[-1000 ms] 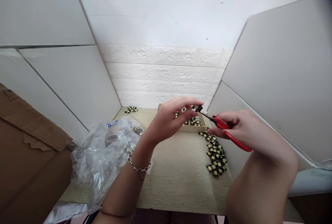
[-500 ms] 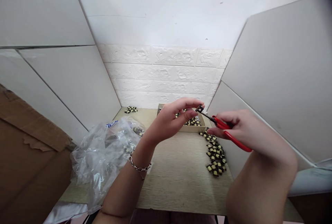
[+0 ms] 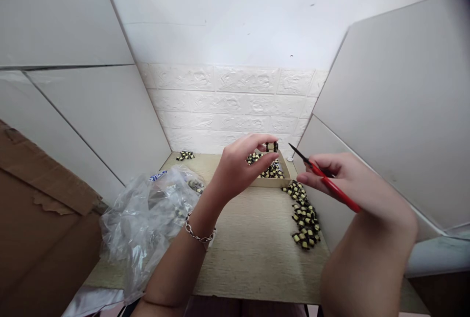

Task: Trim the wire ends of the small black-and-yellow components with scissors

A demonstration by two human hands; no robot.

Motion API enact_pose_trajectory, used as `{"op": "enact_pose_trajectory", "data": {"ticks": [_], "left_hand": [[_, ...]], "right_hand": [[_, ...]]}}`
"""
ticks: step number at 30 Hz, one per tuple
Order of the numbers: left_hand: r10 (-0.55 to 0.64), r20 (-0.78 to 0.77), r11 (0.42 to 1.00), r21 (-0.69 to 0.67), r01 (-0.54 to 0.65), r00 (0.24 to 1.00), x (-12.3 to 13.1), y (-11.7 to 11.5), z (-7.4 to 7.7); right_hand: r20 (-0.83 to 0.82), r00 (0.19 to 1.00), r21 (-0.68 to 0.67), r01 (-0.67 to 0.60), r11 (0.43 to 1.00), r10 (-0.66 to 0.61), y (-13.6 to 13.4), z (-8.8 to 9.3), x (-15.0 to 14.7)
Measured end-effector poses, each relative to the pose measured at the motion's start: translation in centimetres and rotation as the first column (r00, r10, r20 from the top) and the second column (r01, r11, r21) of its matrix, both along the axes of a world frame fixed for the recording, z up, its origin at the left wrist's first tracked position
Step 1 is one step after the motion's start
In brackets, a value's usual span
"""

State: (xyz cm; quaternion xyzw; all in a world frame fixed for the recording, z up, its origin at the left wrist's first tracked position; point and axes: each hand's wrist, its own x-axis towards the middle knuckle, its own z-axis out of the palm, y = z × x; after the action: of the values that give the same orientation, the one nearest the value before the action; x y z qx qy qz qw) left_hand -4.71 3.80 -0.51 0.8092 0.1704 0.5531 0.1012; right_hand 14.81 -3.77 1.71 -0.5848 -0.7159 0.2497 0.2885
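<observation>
Between thumb and fingertips, my left hand (image 3: 244, 165) pinches a small black-and-yellow transformer-like part (image 3: 271, 147), raised over a shallow box (image 3: 273, 182). Several more such parts (image 3: 270, 170) lie inside that box. My right hand (image 3: 336, 175) is closed around red-handled scissors (image 3: 334, 191); their dark blades look closed and point up and left, apart from the held part. Below the right hand, a long pile of the same black-and-yellow parts (image 3: 305, 221) rests on the table.
On the left of the wooden table (image 3: 257, 248) lies a crumpled clear plastic bag (image 3: 147, 224). A small cluster of parts (image 3: 185, 155) sits at the back left. Cardboard (image 3: 47, 224) stands at far left. White panels and a brick-patterned wall (image 3: 235, 104) enclose the table.
The scissor tips have drawn away from the part in my left hand. That part has turned, showing its yellow side, and moved slightly left and up. Both hands keep their hold.
</observation>
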Motion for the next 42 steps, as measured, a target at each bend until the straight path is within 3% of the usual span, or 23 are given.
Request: {"op": "enact_pose_trajectory", "data": {"ticks": [3,7,21,42], "left_hand": [[0.102,0.006,0.982,0.162,-0.102,0.995,-0.1,0.0,0.2],[0.152,-0.032,0.964,0.224,-0.141,0.988,-0.3,0.0,0.3],[0.258,-0.150,0.934,0.290,-0.207,0.955,-0.7,-0.2,0.5],[0.265,-0.235,0.947,0.248,-0.206,0.935,-0.1,1.1,-0.4]], "right_hand": [[0.032,0.999,-0.027,-0.008,1.000,0.009,0.0,0.1,-0.1],[0.069,0.997,-0.044,-0.039,0.998,0.042,-0.1,0.4,-0.5],[0.085,0.988,-0.097,-0.123,0.988,0.131,0.4,0.3,-0.8],[0.049,0.977,-0.211,-0.193,0.958,0.207,2.4,-0.6,-0.5]]}}
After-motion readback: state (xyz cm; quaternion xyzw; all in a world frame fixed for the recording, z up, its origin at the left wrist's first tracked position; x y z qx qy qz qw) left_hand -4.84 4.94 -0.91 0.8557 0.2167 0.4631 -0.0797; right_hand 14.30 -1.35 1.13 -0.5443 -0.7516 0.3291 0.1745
